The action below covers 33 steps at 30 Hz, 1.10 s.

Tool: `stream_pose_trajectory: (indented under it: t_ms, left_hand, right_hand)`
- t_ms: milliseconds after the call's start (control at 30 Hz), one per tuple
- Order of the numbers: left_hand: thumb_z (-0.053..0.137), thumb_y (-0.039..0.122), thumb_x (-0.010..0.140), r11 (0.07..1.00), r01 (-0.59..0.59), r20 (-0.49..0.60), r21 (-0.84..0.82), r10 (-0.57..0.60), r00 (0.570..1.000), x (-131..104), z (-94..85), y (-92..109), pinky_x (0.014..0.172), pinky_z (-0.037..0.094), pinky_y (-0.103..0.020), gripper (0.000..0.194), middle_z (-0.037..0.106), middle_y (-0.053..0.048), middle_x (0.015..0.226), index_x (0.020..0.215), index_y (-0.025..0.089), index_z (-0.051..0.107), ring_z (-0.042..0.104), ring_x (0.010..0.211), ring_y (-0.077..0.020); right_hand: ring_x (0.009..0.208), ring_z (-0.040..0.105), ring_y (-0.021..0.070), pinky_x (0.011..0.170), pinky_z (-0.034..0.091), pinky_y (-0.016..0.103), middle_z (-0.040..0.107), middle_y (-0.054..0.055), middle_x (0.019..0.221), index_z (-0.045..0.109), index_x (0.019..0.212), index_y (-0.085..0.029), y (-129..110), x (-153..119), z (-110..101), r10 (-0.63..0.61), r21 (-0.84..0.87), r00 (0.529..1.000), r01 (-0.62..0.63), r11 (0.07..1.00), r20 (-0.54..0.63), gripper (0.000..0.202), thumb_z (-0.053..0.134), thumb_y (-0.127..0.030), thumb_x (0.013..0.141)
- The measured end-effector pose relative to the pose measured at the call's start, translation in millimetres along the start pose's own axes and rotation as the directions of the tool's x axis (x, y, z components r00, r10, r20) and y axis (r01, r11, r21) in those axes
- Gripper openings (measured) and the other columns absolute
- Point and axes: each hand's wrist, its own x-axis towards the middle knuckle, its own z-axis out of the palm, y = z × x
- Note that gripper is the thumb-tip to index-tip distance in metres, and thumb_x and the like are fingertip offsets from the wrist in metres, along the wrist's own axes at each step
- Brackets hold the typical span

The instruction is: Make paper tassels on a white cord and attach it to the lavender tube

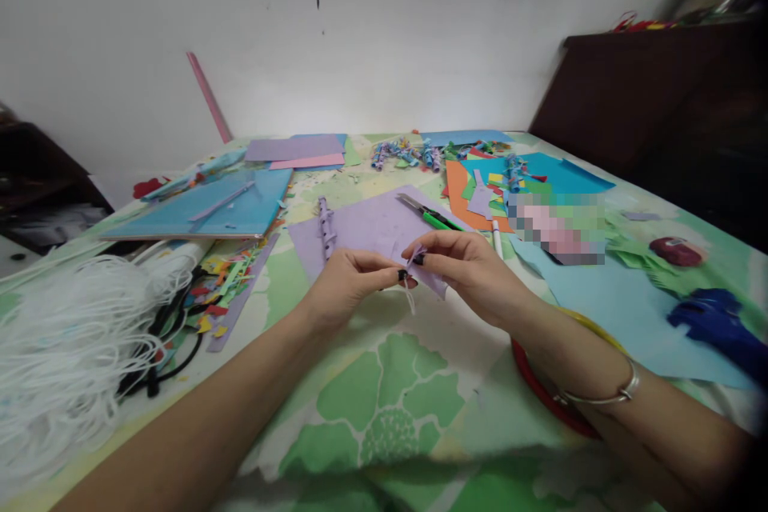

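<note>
My left hand (351,284) and my right hand (471,268) meet above the middle of the table, both closed in a pinch. Between my right fingertips is a small piece of purple paper (416,254). A white string (410,300) hangs down from the paper, at my left thumb and fingertips. Exactly how the string joins the paper is too small to tell. Behind my hands lies a large purple paper sheet (360,212). On its left part is a purple paper roll (326,228). A green-and-black cutter (433,214) with a metal blade lies on the sheet's right part.
Loose white cord (66,352) is heaped at left, beside paper scraps (231,280) and a blue folder (204,204). Decorated paper rolls (405,154) lie at the back. A tape ring (528,376) sits under my right forearm; a dark blue object (717,324) lies at right.
</note>
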Motion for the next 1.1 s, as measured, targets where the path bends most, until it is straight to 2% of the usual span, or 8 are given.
stream_pose_trajectory:
  t_ms: [167,333,433,633,867,1033,1100]
  left_hand:
    - [0.077,0.027,0.065,1.000,-0.005,-0.029,-0.002,0.005,1.000,-0.7,1.8,1.7,0.062,0.042,-0.022,0.009,0.072,-0.003,0.065,0.067,0.018,0.078,0.055,0.060,-0.0104]
    - [0.078,0.028,0.064,1.000,-0.015,-0.041,-0.016,0.014,0.999,-0.3,1.0,0.9,0.064,0.043,-0.024,0.011,0.073,-0.004,0.067,0.068,0.018,0.078,0.058,0.063,-0.0125]
    - [0.077,0.026,0.064,1.000,-0.025,-0.037,-0.001,0.025,0.999,-0.3,1.4,0.5,0.064,0.042,-0.024,0.009,0.072,-0.004,0.067,0.068,0.018,0.078,0.058,0.063,-0.0128]
    - [0.076,0.027,0.064,1.000,0.014,-0.042,-0.003,-0.014,0.999,-1.2,3.1,0.3,0.056,0.040,-0.023,0.009,0.070,-0.003,0.062,0.067,0.019,0.077,0.053,0.054,-0.0104]
    - [0.077,0.027,0.064,1.000,0.008,-0.044,-0.018,-0.009,0.999,-0.5,1.7,-1.3,0.057,0.041,-0.022,0.007,0.072,-0.003,0.065,0.066,0.019,0.077,0.054,0.055,-0.0096]
    - [0.080,0.028,0.062,0.996,0.032,-0.031,-0.082,-0.034,0.999,-1.0,2.4,1.1,0.060,0.045,-0.023,0.011,0.073,-0.005,0.068,0.066,0.018,0.077,0.059,0.061,-0.0122]
    - [0.080,0.025,0.061,0.988,0.048,-0.030,-0.144,-0.053,0.998,-1.8,3.8,3.8,0.059,0.045,-0.024,0.010,0.072,-0.005,0.066,0.064,0.017,0.076,0.060,0.060,-0.0130]
  right_hand:
    - [0.072,0.061,0.0145,0.070,0.046,0.031,0.067,0.002,0.075,0.068,0.079,-0.018,0.8,0.7,0.2,0.013,0.020,0.999,-0.012,1.000,-0.034,0.007,0.066,-0.023,0.075]
    - [0.070,0.062,0.0141,0.074,0.047,0.032,0.067,0.001,0.072,0.068,0.086,-0.017,1.2,-0.1,0.1,-0.030,0.023,0.999,0.029,0.999,0.017,0.013,0.066,-0.016,0.073]
    - [0.069,0.062,0.0138,0.072,0.046,0.031,0.067,0.000,0.072,0.067,0.083,-0.017,1.1,-0.3,0.4,-0.030,-0.021,1.000,0.030,0.999,0.004,0.012,0.065,-0.016,0.072]
    - [0.068,0.059,0.0123,0.067,0.044,0.028,0.066,0.000,0.075,0.067,0.077,-0.018,0.4,0.3,0.9,-0.038,-0.086,0.995,0.030,0.996,-0.087,0.005,0.065,-0.020,0.073]
    - [0.064,0.056,0.0103,0.063,0.042,0.025,0.066,0.000,0.073,0.069,0.075,-0.017,-1.9,1.2,1.9,-0.024,-0.101,0.983,0.006,0.995,-0.183,0.007,0.065,-0.020,0.070]
    - [0.056,0.053,0.0093,0.053,0.040,0.024,0.062,0.000,0.065,0.067,0.074,-0.016,-4.5,3.6,-0.5,0.078,-0.074,0.936,-0.110,0.991,-0.343,0.006,0.063,-0.016,0.070]
    - [0.057,0.054,0.0101,0.051,0.041,0.023,0.062,0.001,0.064,0.066,0.074,-0.016,-4.6,4.6,-2.1,0.119,-0.045,0.921,-0.146,0.988,-0.372,0.006,0.062,-0.015,0.070]
